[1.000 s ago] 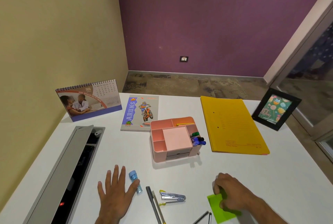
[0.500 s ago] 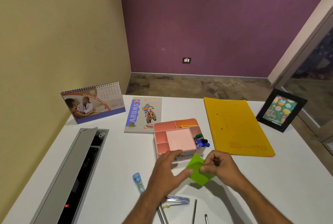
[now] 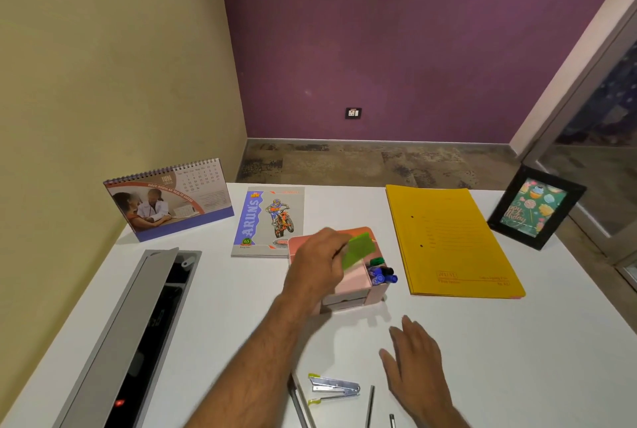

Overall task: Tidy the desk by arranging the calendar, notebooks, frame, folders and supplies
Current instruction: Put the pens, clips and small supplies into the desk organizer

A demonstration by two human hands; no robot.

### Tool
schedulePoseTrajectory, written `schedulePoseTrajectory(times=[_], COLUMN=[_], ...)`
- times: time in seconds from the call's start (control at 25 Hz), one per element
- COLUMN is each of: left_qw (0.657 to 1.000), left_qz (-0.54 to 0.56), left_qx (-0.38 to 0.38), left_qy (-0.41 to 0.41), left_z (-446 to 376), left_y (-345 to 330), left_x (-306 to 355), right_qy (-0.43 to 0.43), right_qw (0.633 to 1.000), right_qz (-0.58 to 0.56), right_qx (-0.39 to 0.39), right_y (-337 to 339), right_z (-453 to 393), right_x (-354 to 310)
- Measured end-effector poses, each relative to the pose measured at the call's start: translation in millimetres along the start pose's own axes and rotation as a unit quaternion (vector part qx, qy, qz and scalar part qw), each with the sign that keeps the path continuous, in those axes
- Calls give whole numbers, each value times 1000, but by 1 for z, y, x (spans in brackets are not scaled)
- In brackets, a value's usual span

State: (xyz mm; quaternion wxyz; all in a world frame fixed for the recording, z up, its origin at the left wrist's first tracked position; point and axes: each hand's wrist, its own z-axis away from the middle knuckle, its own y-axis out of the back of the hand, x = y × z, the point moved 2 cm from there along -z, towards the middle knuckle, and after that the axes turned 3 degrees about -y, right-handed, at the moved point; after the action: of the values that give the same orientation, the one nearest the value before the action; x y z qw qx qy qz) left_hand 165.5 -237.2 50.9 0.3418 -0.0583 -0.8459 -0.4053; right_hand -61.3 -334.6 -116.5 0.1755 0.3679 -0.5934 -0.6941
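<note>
Fingers (image 3: 339, 248) probably pinch green notepad (image 3: 358, 250), grip hidden.

Your left hand (image 3: 319, 264): forearm reaching forward and up from the lower centre, back of the hand to the camera, fingers curled in a pinching grip. Your right hand (image 3: 415, 358): low at the lower right, palm down, fingers straight and relaxed, holding nothing.
</note>
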Motion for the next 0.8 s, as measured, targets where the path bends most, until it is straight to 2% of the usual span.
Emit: schedulePoseTrajectory(times=[0.08,0.2,0.48,0.64,0.8], left_qw=[999,995,962,967,970], left_qz=[-36,-101,-219,-199,-172], left_qx=[7,-1,-151,-146,-138], left_qy=[-7,-11,55,60,99], left_z=[-19,-43,-61,-53,-46], left_y=[4,2,-29,-46,-56], left_x=[0,-2,-15,-27,-37], right_qy=[-7,-13,-19,-19,-34], right_qw=[999,998,996,995,994], right_qz=[48,55,83,98,104], right_qx=[-23,-31,-21,-5,0], right_y=[-10,-11,-15,-18,-21], right_z=[2,3,2,0,-2], right_x=[5,0,1,2,3])
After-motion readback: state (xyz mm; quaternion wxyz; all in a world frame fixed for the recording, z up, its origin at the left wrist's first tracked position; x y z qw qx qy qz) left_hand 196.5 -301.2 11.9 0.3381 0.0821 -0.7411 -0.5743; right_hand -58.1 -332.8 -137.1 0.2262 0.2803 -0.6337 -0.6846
